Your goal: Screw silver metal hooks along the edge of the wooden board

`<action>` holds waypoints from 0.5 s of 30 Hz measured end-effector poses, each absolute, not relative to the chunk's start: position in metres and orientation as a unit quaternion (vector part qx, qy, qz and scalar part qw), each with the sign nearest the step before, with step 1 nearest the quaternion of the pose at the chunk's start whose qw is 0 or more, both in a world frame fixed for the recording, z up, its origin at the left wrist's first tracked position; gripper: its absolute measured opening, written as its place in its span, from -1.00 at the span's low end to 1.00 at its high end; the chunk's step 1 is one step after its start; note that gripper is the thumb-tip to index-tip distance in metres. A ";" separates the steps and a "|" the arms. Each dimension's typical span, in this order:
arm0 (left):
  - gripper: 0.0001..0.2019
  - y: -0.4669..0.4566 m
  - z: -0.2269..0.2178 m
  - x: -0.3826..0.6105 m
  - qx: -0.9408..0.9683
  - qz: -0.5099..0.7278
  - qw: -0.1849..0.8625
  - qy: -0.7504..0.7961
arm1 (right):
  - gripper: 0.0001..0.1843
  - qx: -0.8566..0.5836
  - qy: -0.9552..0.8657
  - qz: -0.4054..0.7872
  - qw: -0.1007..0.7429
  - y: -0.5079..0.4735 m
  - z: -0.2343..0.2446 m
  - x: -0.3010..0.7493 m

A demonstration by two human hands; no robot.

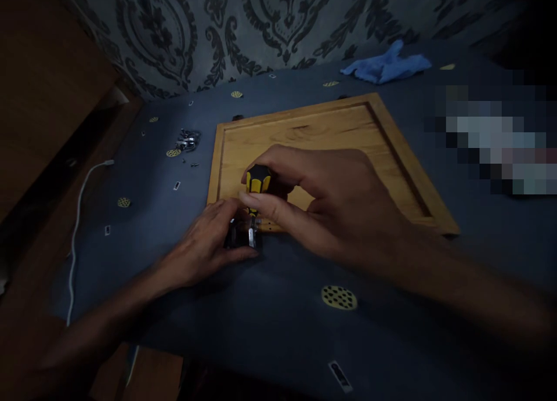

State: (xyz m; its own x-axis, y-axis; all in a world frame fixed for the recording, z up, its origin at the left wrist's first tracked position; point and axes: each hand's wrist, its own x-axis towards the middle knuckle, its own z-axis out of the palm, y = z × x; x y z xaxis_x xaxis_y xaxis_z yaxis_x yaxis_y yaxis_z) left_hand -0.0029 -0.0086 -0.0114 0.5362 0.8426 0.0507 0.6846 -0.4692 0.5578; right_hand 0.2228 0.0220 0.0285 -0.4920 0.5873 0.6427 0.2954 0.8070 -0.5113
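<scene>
One white cable (78,215) snakes along the left side of the bench (270,320), which from where I stand looks dark blue with yellow spotted ovals. Next comes a small heap of shiny metal pieces (188,140), with tiny screw-like bits (194,165) just in front. The left hand (211,232) has its grip pinching a metal fitting (251,235) at the near left edge of a framed wooden panel (300,128). Roughly upright over that fitting is a yellow and black screwdriver (258,182), its handle squeezed in the grip of the right hand (335,192); I can't tell whether its tip touches anything. The panel lies flat, reaching rightward beneath that hand. Past its far edge sits a crumpled blue cloth (387,64), and furthest right a pale shape (500,134) is blurred into squares
</scene>
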 end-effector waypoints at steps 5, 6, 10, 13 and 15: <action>-0.62 -0.008 -0.011 -0.003 0.842 0.160 0.243 0.454 | -0.86 -0.244 -0.855 0.167 0.426 0.021 0.028 0.223; -0.63 -0.008 -0.012 -0.003 0.841 0.155 0.245 0.456 | -0.85 -0.246 -0.857 0.168 0.421 0.020 0.029 0.223; -0.67 -0.009 -0.011 -0.003 0.837 0.143 0.248 0.467 | -0.81 -0.254 -0.855 0.196 0.407 0.015 0.032 0.224; -0.67 -0.010 -0.010 -0.002 0.837 0.151 0.241 0.468 | -0.75 -0.247 -0.852 0.210 0.411 0.012 0.031 0.222; -0.68 -0.010 -0.010 -0.002 0.840 0.147 0.235 0.467 | -0.71 -0.250 -0.848 0.201 0.421 0.012 0.029 0.220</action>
State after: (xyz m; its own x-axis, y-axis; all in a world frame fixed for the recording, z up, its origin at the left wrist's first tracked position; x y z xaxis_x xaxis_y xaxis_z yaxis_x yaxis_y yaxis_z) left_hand -0.0021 -0.0100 -0.0097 0.5209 0.8532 0.0278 0.7153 -0.4541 0.5312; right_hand 0.2198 0.0117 0.0293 -0.5202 0.5938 0.6139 0.2561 0.7942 -0.5511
